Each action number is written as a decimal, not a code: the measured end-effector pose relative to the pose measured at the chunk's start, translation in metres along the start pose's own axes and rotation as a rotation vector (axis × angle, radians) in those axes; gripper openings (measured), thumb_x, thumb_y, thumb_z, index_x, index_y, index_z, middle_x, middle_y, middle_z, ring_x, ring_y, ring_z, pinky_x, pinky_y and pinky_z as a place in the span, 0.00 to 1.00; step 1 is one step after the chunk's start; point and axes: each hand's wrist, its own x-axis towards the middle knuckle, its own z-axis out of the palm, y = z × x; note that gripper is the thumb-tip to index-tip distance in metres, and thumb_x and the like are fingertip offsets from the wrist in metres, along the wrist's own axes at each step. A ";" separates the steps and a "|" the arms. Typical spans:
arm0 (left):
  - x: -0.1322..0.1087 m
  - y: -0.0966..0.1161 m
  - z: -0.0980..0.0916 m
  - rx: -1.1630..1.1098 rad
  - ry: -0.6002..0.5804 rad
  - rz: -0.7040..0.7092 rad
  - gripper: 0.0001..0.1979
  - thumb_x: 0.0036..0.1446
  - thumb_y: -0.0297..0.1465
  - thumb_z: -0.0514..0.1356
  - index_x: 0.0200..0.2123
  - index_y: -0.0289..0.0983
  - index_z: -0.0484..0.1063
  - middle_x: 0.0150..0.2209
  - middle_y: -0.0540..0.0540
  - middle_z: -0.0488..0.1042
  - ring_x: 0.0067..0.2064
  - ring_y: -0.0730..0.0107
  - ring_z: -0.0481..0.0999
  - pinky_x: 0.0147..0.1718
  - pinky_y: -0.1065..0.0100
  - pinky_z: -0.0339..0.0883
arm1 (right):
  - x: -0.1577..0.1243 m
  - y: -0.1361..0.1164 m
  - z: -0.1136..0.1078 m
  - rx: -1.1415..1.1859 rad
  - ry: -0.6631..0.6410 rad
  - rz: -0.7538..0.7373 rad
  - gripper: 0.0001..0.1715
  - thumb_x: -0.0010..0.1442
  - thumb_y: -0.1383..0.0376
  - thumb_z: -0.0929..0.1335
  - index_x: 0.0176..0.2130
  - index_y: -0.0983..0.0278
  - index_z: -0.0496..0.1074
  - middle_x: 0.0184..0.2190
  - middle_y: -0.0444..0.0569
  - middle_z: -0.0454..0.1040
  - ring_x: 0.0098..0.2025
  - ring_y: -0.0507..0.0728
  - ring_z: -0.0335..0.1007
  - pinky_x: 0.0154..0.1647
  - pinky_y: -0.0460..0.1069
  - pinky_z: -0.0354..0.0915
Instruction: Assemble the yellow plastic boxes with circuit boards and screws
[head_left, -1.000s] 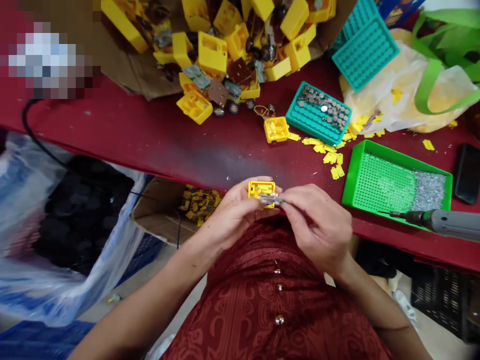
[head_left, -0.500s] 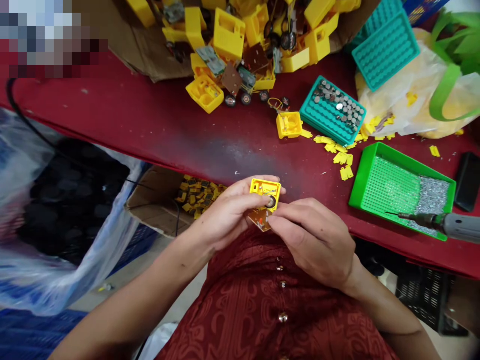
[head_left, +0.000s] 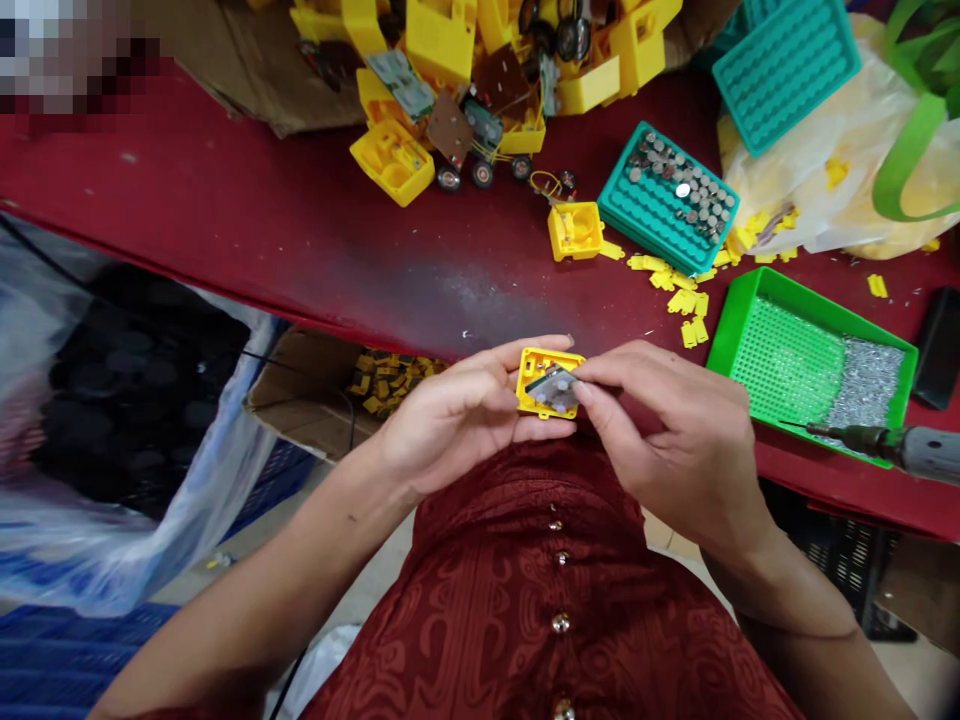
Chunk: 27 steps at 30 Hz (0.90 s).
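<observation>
My left hand (head_left: 457,410) is wrapped round a small yellow plastic case (head_left: 528,398), its open side facing up. Between the thumb and fingertips of my right hand (head_left: 667,430) is a circuit board (head_left: 553,388), tilted over the case's cavity with its greyish component side showing. One edge of the board reaches inside the case walls; whether it rests on the bottom is hidden. On the table beyond my hands sits another yellow case (head_left: 576,232), with a small speaker (head_left: 567,184) on wires beside it.
A teal tray (head_left: 637,215) carries button cells. Small yellow covers (head_left: 682,302) are scattered beside it. A green basket (head_left: 731,320) holds screws, with an electric screwdriver (head_left: 900,445) over its near edge. Yellow cases (head_left: 442,45) spill from a carton (head_left: 247,90) at the back.
The circuit board, earlier hanging below the case with its brown side up, is now flipped over the case opening. My right hand has moved up with it; the left has turned the case slightly.
</observation>
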 end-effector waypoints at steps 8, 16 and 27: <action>0.000 -0.004 0.012 0.218 0.116 0.065 0.18 0.48 0.19 0.66 0.44 0.36 0.76 0.44 0.45 0.79 0.45 0.65 0.80 0.42 0.68 0.77 | 0.003 0.003 -0.002 -0.008 -0.025 -0.003 0.06 0.63 0.72 0.69 0.39 0.64 0.76 0.34 0.47 0.80 0.34 0.52 0.76 0.36 0.48 0.70; 0.004 -0.010 0.015 0.302 0.127 0.100 0.19 0.48 0.19 0.66 0.45 0.36 0.76 0.46 0.45 0.79 0.50 0.65 0.78 0.50 0.68 0.72 | 0.005 0.014 -0.011 -0.031 -0.128 -0.052 0.10 0.65 0.71 0.66 0.39 0.58 0.76 0.33 0.44 0.79 0.35 0.53 0.75 0.36 0.48 0.70; 0.007 -0.013 0.018 0.280 0.153 0.122 0.23 0.43 0.20 0.68 0.46 0.36 0.74 0.44 0.45 0.80 0.47 0.66 0.78 0.44 0.71 0.72 | 0.004 0.019 -0.008 -0.122 -0.184 -0.076 0.11 0.66 0.71 0.63 0.39 0.61 0.75 0.34 0.47 0.79 0.35 0.55 0.75 0.35 0.52 0.69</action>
